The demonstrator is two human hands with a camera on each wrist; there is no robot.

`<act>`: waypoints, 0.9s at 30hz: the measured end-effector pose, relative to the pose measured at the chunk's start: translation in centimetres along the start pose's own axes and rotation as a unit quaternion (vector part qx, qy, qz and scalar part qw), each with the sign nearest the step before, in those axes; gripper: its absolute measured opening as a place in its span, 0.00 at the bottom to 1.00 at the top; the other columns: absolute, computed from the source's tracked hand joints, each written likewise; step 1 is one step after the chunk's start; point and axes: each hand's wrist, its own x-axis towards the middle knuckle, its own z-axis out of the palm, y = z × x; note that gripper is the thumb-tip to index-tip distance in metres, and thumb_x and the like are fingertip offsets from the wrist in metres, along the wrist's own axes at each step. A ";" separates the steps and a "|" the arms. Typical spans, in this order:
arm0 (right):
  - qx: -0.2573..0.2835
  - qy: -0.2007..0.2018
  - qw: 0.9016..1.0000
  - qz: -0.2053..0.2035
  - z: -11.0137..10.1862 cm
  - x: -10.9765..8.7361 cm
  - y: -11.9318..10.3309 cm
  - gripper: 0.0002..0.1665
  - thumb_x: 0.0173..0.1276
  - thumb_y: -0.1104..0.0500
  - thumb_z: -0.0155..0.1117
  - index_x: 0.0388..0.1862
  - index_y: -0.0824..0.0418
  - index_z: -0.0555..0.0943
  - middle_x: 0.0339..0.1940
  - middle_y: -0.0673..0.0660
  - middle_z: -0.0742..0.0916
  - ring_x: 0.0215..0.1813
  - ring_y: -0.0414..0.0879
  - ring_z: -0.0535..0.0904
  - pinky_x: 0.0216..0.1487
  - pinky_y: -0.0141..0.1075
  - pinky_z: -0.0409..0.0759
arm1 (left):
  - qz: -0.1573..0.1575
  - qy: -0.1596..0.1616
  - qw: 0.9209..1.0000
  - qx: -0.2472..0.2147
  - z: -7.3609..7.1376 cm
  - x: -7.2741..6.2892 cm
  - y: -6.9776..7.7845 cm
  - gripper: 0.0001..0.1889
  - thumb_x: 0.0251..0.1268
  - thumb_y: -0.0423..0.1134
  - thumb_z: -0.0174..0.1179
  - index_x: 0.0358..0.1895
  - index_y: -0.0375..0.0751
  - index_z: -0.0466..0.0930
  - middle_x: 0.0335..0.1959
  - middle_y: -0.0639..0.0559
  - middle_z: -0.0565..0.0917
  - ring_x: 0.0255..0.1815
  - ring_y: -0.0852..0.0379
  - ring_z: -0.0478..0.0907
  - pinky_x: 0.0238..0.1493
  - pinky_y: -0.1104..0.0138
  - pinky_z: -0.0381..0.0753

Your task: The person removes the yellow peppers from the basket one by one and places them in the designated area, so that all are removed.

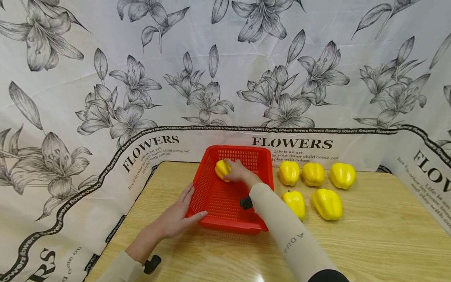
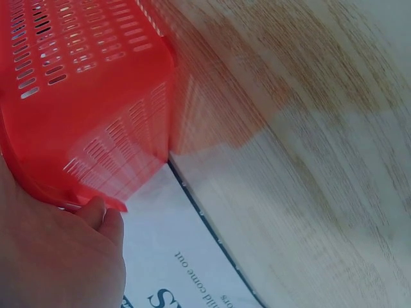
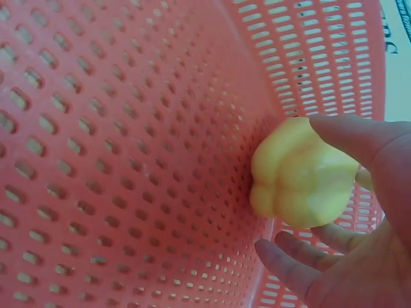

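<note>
A red perforated plastic basket [image 1: 234, 225] stands on the wooden table in the head view. My left hand [image 1: 176, 217] grips its near left corner, thumb along the front rim; in the left wrist view, fingertips [image 2: 110, 224] bend at the rim. Reaching inside the basket, my right hand [image 1: 239, 172] holds a yellow bell pepper [image 1: 222, 171] by the far left part. The right wrist view has the thumb over one side of this pepper [image 3: 302, 176] and fingers round the other, its lobed end close to the perforated basket surface.
Right of the basket, several more yellow bell peppers sit on the table [image 1: 380, 219], among them one at the back right [image 1: 343, 176] and one in front [image 1: 327, 204]. A white flower-printed cloth [image 1: 225, 70] hangs behind and along both sides.
</note>
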 end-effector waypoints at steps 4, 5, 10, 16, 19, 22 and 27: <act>0.000 0.010 1.000 0.000 0.5 0.0 -0.2 0.44 0.69 0.59 0.70 0.80 0.58 0.61 0.68 0.70 0.70 0.63 0.61 0.69 0.66 0.54 0.73 | -0.003 -0.003 1.000 0.002 0.2 0.0 0.1 0.56 0.66 0.75 0.51 0.85 0.48 0.37 0.85 0.59 0.37 0.81 0.43 0.55 0.74 0.44 0.65; 0.001 0.015 1.000 -0.003 0.5 0.0 -0.3 0.43 0.68 0.59 0.70 0.79 0.59 0.62 0.66 0.70 0.71 0.62 0.61 0.70 0.65 0.53 0.74 | -0.003 -0.003 1.000 0.002 0.2 0.0 0.1 0.56 0.66 0.75 0.51 0.85 0.49 0.36 0.85 0.60 0.37 0.81 0.43 0.56 0.73 0.44 0.66; -0.020 0.035 0.999 -0.014 0.9 0.1 -0.6 0.37 0.68 0.60 0.71 0.73 0.58 0.66 0.62 0.68 0.74 0.57 0.59 0.73 0.63 0.52 0.76 | 0.000 -0.001 1.000 -0.005 0.4 0.1 0.3 0.55 0.68 0.73 0.53 0.85 0.49 0.37 0.85 0.60 0.37 0.80 0.43 0.57 0.72 0.44 0.67; -0.044 0.034 0.998 -0.009 1.1 0.0 -0.8 0.35 0.70 0.57 0.71 0.71 0.57 0.68 0.56 0.63 0.78 0.53 0.56 0.74 0.61 0.51 0.77 | -0.003 -0.003 1.000 0.001 0.5 0.1 0.2 0.57 0.65 0.78 0.49 0.85 0.49 0.36 0.85 0.59 0.37 0.80 0.45 0.56 0.73 0.46 0.67; -0.029 0.036 0.999 -0.010 1.0 0.0 -0.7 0.34 0.71 0.56 0.71 0.71 0.58 0.68 0.55 0.63 0.79 0.53 0.56 0.74 0.59 0.49 0.78 | -0.006 -0.005 1.000 0.000 0.4 0.2 0.2 0.56 0.65 0.77 0.50 0.85 0.50 0.36 0.85 0.60 0.37 0.80 0.45 0.57 0.73 0.46 0.67; -0.002 0.042 0.999 -0.016 0.8 0.0 -0.8 0.34 0.71 0.55 0.70 0.71 0.59 0.67 0.56 0.63 0.80 0.54 0.56 0.75 0.59 0.48 0.78 | -0.010 -0.006 1.000 0.000 0.3 0.2 0.2 0.56 0.65 0.76 0.51 0.85 0.50 0.37 0.86 0.59 0.37 0.81 0.45 0.57 0.73 0.45 0.67; 0.028 0.043 0.998 -0.027 0.2 -0.5 -1.5 0.38 0.74 0.52 0.67 0.74 0.66 0.66 0.62 0.65 0.80 0.57 0.55 0.76 0.63 0.48 0.77 | -0.014 -0.008 1.000 -0.002 0.1 0.1 0.2 0.56 0.65 0.77 0.51 0.85 0.50 0.37 0.86 0.58 0.37 0.81 0.44 0.57 0.72 0.44 0.67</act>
